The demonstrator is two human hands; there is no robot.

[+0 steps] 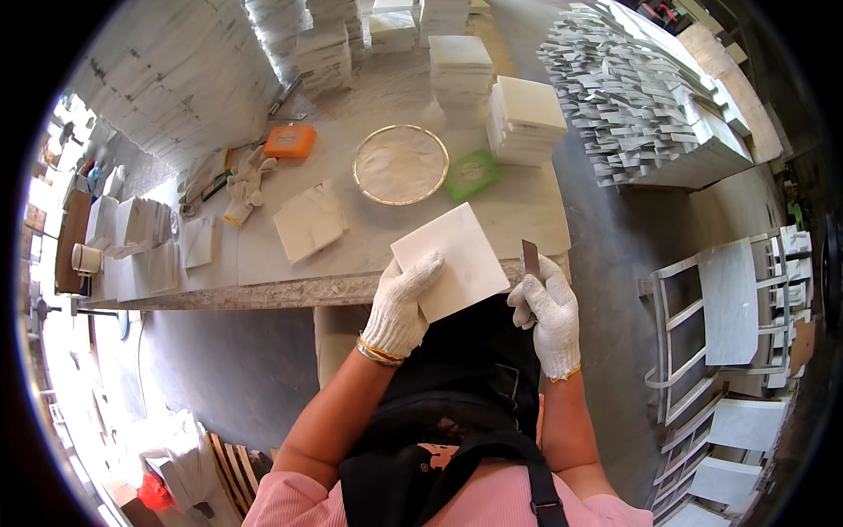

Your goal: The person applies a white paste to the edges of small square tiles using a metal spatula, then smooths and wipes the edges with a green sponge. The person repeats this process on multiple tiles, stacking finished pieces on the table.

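Note:
My left hand (pixel 397 307), in a white knit glove, grips a square white stone tile (pixel 465 263) by its left edge, thumb across the top face. The tile tilts in front of the table edge, above my black apron. My right hand (pixel 551 314), gloved too, pinches a small flat brownish-grey strip (pixel 529 256) that looks like a scraper blade. It points up just right of the tile, apart from it. Beyond the tile, a round gold-rimmed tray (pixel 443 168) holds white powder (pixel 399 161). A green block (pixel 473 175) lies beside the tray.
On the table (pixel 263 255) lie veined tiles (pixel 309 221), an orange block (pixel 290 141) and spare gloves (pixel 247 183). Tile stacks (pixel 527 119) rise at the back right; more tiles (pixel 140 224) stand at the left. Racks with slabs (pixel 729 299) and piled stone strips (pixel 623 105) stand right.

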